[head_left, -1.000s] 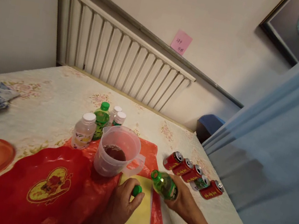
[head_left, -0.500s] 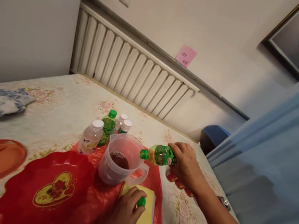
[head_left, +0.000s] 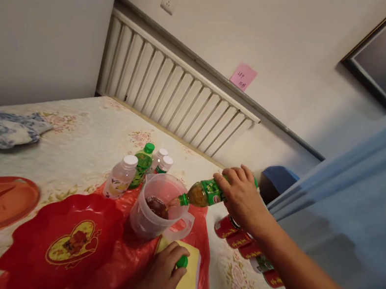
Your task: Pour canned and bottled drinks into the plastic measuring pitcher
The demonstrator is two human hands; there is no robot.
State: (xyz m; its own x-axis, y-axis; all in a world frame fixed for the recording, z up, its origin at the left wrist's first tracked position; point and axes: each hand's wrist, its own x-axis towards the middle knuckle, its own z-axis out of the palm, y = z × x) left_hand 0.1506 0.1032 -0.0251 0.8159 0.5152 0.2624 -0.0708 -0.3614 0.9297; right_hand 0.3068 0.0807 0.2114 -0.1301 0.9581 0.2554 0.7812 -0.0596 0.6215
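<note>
Both hands were busy: right hand (head_left: pixel 243 199) had tipped the gripped bottle (head_left: pixel 202 194) into the jug (head_left: pixel 155 207), tea now pouring, left hand (head_left: pixel 158 278) pinching the cap (head_left: pixel 182 261).

Warm, rather dim indoor light tints everything I see yellowish. My right hand (head_left: pixel 241 195) and the clear plastic jug (head_left: pixel 159 206) cast only soft, faint shadows. The glossy red scalloped plastic tray (head_left: pixel 64 236) shows mild sheen at lower left. The blue fabric (head_left: pixel 365 205) at right is blurred; the frame tilts and the edges stretch.
</note>
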